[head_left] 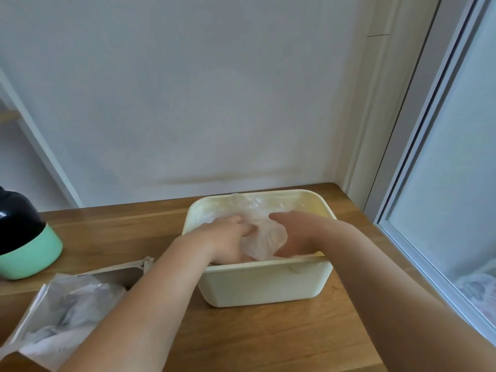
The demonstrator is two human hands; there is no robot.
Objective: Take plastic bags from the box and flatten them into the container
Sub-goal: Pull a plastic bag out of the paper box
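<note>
Head view looks down on a cream plastic container point(265, 285) at centre frame on the wooden counter point(268, 339); inside it lies a crumpled clear plastic bag point(264, 237), bunched up between the two hands. The right hand point(298, 234) lies palm down against the bag's right side, thumb spread, fingers fairly straight, pressing rather than gripping; the left hand point(228, 237) bends its fingers onto the bag's left side, tips hidden, so I cannot tell whether it pinches the film or only pushes it. At lower left the open cardboard box point(115, 272) holds more crumpled bags point(75, 299); a black and mint-green vessel point(24, 237) stands at the left edge.

The step in hand looks like flattening; it would go best with both palms spread, sweeping from the middle outward so that trapped air escapes; thin film springs back, so slow, even pressure should serve better than a quick jab; the container may slide, being light.
</note>
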